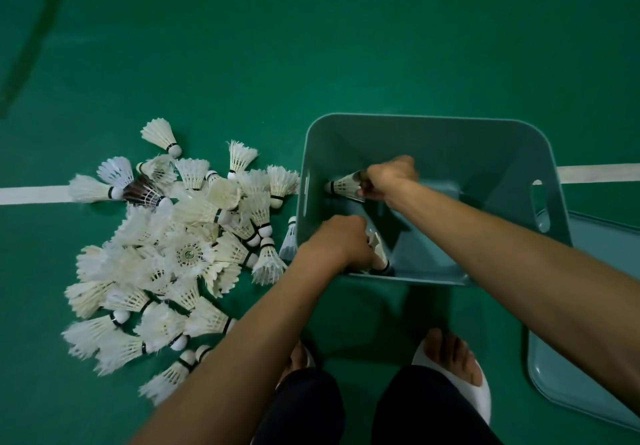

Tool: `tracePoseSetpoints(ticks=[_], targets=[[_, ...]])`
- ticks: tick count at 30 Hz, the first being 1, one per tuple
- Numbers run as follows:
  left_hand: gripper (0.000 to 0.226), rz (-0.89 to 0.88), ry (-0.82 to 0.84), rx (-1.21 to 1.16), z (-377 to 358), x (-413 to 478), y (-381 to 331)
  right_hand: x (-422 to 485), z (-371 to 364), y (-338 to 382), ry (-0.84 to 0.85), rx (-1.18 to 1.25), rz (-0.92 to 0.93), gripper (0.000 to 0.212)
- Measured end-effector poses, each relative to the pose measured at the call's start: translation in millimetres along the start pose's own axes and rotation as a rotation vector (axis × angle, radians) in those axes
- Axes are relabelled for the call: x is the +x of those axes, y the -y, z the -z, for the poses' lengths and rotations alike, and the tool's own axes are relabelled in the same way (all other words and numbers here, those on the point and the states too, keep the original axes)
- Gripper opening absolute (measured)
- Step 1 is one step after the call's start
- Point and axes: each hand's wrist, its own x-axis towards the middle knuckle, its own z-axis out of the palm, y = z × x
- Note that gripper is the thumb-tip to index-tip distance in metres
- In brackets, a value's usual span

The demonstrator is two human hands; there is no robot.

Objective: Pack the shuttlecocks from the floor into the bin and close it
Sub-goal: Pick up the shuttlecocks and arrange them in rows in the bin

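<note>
Beyond our feet [450, 358], both hands reach into the nearly bare bin [415, 119], right hand [388, 176] gripping a shuttlecock [344, 185], left hand [337, 243] seemingly clutching a second shuttlecock [379, 256], so we've barely begun: the pile [166, 254] left of them waits, the lid [571, 340] lies off to their right.

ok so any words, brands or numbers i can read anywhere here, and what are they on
None can be read.
Round green sticker inside one shuttlecock: too small and blurred.
On bin, lid, floor lines: no print shows.
</note>
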Motion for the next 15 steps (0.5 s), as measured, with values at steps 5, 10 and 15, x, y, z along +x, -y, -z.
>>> tracePoseSetpoints(ticks=[5, 10, 15], targets=[[0.043, -0.012, -0.118, -0.112, 9.0, -3.8, -1.7, -31.3, 46.6, 6.5, 0.091, -0.275, 0.252, 0.012], [0.037, -0.037, -0.066, -0.349, 12.4, -7.6, -16.4, -72.9, 120.9, -9.5, 0.524, -0.674, 0.668, 0.052], [0.03, 0.004, 0.021, -0.478, 7.7, -6.5, -21.0, -81.7, 123.4, -31.9, 0.634, -0.825, 0.77, 0.057]])
